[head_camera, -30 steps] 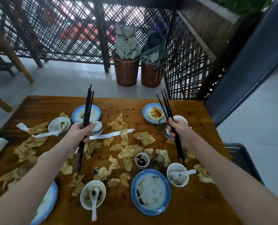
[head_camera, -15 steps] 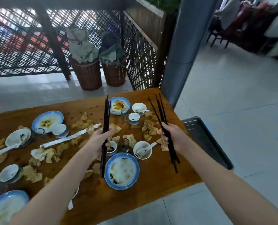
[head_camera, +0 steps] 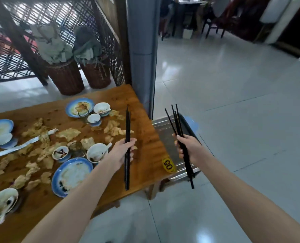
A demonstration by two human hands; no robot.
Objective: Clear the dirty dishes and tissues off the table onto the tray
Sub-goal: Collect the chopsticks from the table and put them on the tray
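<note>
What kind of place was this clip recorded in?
Probably a restaurant dining area: the wooden table carries a yellow 05 number tag, dirty plates and bowls for several diners cover it, and more chairs stand across the tiled floor behind.

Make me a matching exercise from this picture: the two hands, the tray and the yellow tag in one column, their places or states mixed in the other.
1 left hand
2 right hand
3 tray
4 yellow tag

A at the table's near corner
B grips splayed chopsticks above the tray
C grips bunched chopsticks above the table
D beside the table's end

Pairs: 1-C, 2-B, 3-D, 4-A
</note>
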